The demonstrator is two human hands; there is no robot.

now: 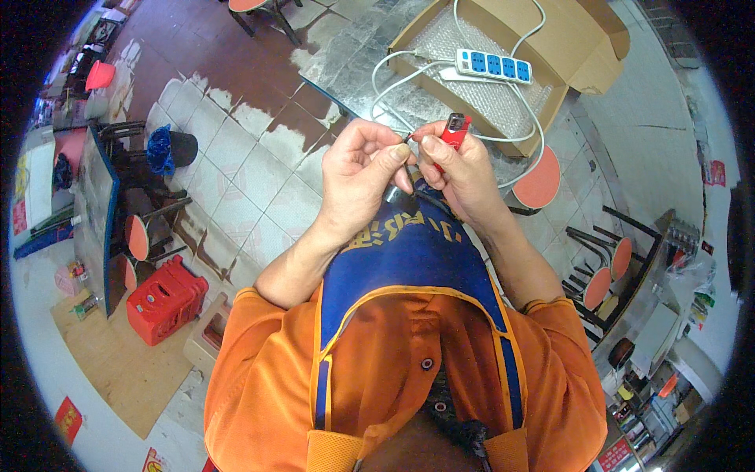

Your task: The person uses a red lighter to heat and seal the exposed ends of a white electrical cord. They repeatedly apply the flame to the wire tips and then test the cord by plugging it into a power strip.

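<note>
Near the middle of the view, my left hand (366, 169) pinches a thin dark piece like a wire or cord (407, 138). A dark, partly shiny object (399, 193) shows below its fingers; I cannot make out what it is. Close beside it, my right hand (464, 175) grips a red lighter (454, 128) with a metal top, its thumb and forefinger near the thin dark piece. The hands are over my blue apron (409, 259) with yellow print.
Ahead, an open cardboard box (582, 31) holds bubble wrap, a white power strip (493, 67) and white cables. Round pink stools (536, 177), chairs and tables stand at both sides. A red jerrycan (167, 301) sits low left, and a blue-lined bucket (181, 146) is on the tiled floor.
</note>
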